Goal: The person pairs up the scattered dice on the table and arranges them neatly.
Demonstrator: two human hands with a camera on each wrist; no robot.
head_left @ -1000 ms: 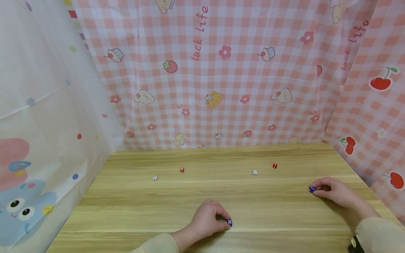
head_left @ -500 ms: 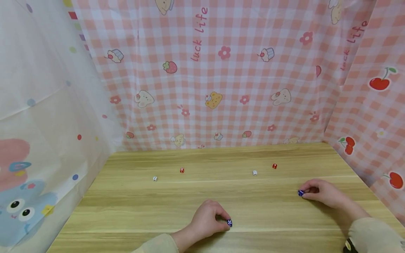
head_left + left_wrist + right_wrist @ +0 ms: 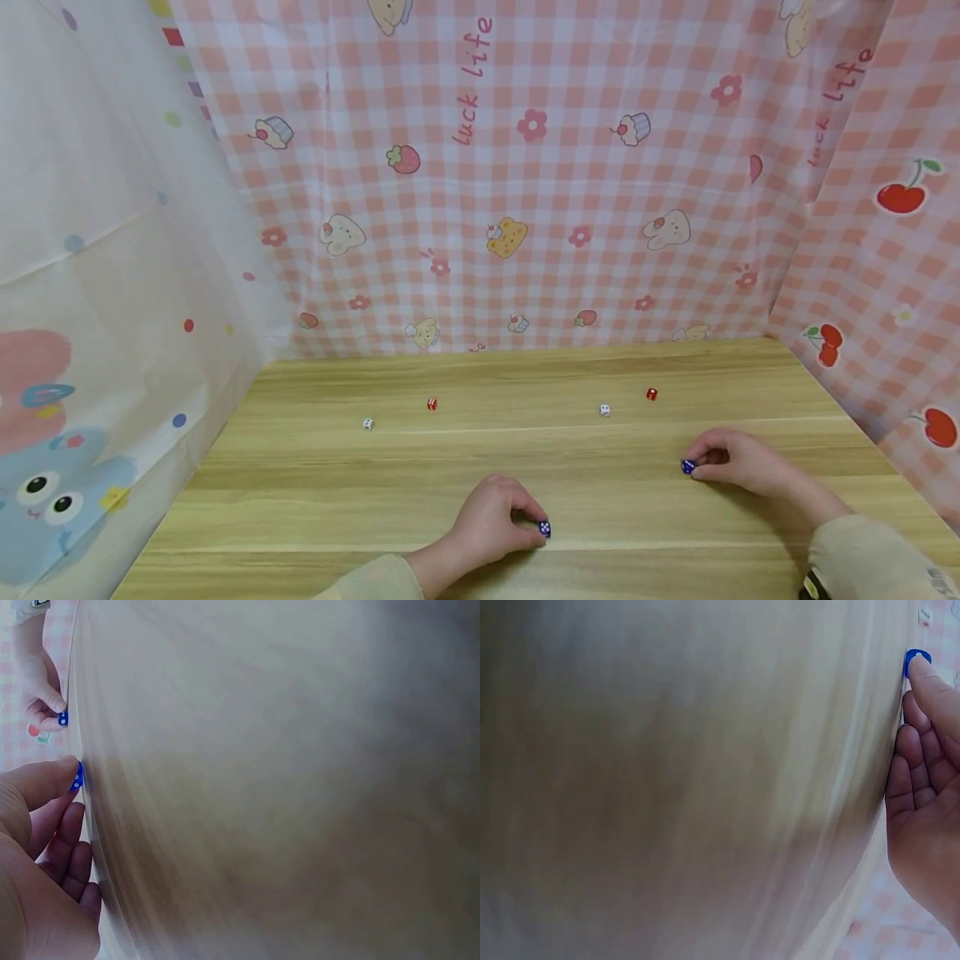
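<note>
Near the front middle of the wooden table [image 3: 300,500], my left hand [image 3: 491,521] pinches a blue die [image 3: 545,528] with white pips between thumb and forefinger. Further right and a little farther back, my right hand [image 3: 738,461] pinches a second blue die [image 3: 688,467]. In the left wrist view, the left hand's blue die [image 3: 76,777] shows at the thumb tip, and the other hand with its die [image 3: 63,718] appears beyond it. The right wrist view shows the thumb partly covering the blue die [image 3: 916,663] it holds.
Toward the back left lie a white die [image 3: 368,424] and a red die [image 3: 432,404]. Another white die [image 3: 604,410] and red die [image 3: 652,394] lie at the back right. A pink checked cloth [image 3: 525,183] hangs behind the table, with cloths at both sides.
My right hand has moved left and slightly nearer with its blue die, toward the left hand. The left hand has stayed in place, and the white and red dice have not moved.
</note>
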